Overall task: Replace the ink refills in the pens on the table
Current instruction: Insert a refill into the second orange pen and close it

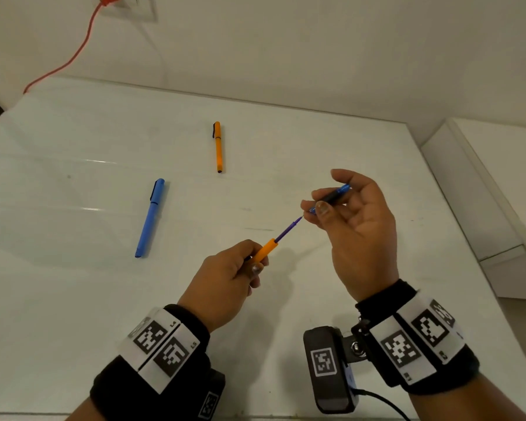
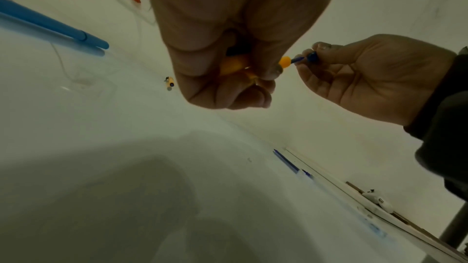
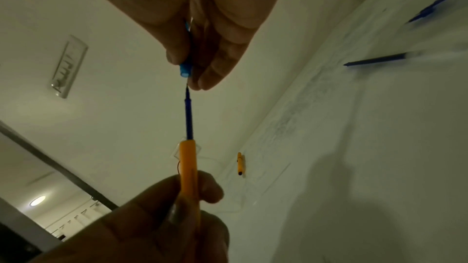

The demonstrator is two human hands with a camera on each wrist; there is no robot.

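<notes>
My left hand point(image 1: 255, 262) grips an orange pen barrel point(image 1: 266, 249) above the table. A purple-blue refill point(image 1: 287, 230) sticks out of its open end toward my right hand point(image 1: 313, 208). The right thumb and fingers pinch a short blue pen part point(image 1: 331, 197), and the refill's tip reaches those fingertips. In the right wrist view the blue pen part point(image 3: 185, 70) sits just above the refill point(image 3: 188, 115) and the orange barrel point(image 3: 188, 167). In the left wrist view the barrel's end point(image 2: 285, 61) shows beyond my curled left fingers.
A capped blue pen point(image 1: 151, 218) lies on the white table point(image 1: 73, 299) at the left. A capped orange pen point(image 1: 217, 147) lies farther back. Loose blue refills point(image 3: 377, 60) lie on the table to the right. A raised white ledge point(image 1: 483, 192) borders the right side.
</notes>
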